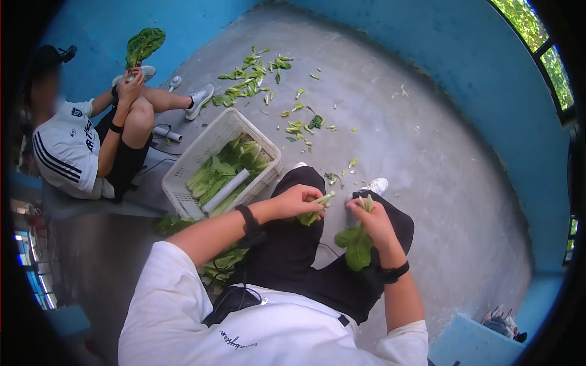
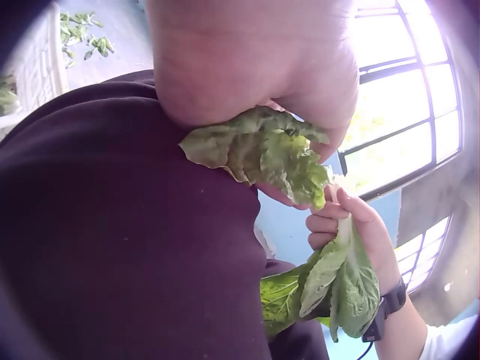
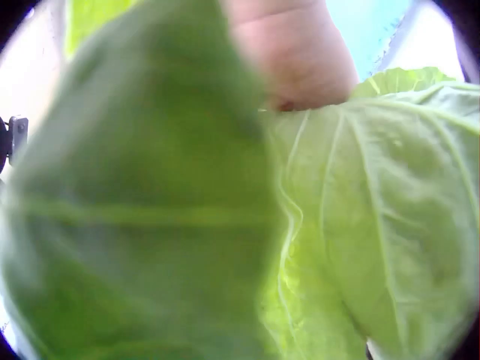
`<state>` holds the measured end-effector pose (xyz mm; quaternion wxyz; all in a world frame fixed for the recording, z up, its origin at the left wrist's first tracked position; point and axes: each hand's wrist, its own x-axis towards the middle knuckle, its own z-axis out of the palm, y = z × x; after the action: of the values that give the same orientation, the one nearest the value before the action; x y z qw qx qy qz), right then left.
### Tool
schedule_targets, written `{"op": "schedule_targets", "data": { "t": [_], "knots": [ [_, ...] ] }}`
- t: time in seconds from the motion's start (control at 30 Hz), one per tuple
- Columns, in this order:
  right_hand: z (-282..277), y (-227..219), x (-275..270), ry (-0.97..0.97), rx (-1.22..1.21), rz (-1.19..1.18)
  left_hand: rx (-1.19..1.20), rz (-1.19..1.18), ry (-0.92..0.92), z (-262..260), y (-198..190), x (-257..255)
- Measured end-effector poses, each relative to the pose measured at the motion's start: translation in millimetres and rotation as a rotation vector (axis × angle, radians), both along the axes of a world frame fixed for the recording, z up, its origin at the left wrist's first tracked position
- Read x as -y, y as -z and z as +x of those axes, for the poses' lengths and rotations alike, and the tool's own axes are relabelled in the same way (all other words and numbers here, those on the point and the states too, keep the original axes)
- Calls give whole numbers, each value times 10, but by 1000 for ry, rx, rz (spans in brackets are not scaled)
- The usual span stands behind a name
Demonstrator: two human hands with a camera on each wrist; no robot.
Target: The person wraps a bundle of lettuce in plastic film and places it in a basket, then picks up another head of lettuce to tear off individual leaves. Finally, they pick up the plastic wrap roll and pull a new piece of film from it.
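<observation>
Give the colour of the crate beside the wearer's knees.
Off-white crate, with greens inside; the head view shows it best.

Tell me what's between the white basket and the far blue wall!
Green leaf scraps lie on the grey floor between the basket and the wall, near a white shoe. The head view shows this.
</observation>
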<state>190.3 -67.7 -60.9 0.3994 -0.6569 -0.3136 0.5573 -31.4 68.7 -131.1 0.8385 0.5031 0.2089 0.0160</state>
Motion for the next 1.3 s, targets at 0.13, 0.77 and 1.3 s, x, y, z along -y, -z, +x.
{"op": "schedule_targets", "data": {
  "t": [0.13, 0.77, 1.3],
  "knots": [
    [-13, 88, 76, -1, -47, -4, 9, 55, 22, 16, 66, 38],
    [-356, 188, -9, 47, -29, 40, 30, 143, 30, 117, 18, 144],
    [-232, 159, -68, -93, 84, -52, -49, 153, 33, 122, 53, 36]
  ]
}}
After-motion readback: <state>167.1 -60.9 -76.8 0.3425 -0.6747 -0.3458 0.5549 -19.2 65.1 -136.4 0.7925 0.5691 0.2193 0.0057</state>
